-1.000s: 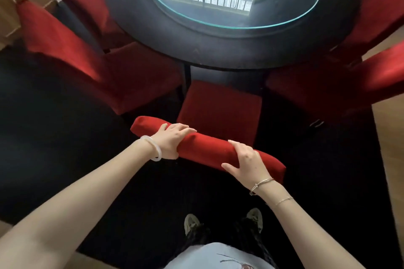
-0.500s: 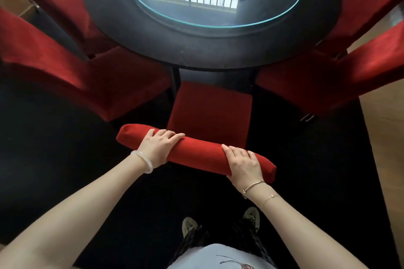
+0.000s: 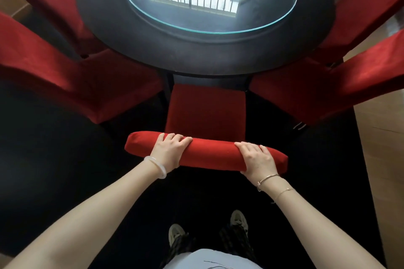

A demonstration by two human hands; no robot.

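Our left grip (image 3: 169,152) and right grip (image 3: 258,159) each clasp the top of the chair back (image 3: 212,156), which spans between and beneath them; its seat (image 3: 205,111) extends ahead of both, tucked under the counter (image 3: 196,59).

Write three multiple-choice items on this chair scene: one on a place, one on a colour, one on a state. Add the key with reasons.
1. Where is the held chair's seat?
A. reaching the near edge of the round table
B. on the tabletop
C. overturned on the floor

2. What colour covers the chair back?
A. blue
B. red
C. white

3. What are the hands doing?
A. both hang free
B. only one touches the chair
C. left hand and right hand both grip the chair back

Key: 1 A, the seat ends at the table's rim. 2 B, the cloth is red. 3 C, both hands' fingers curl over the top.
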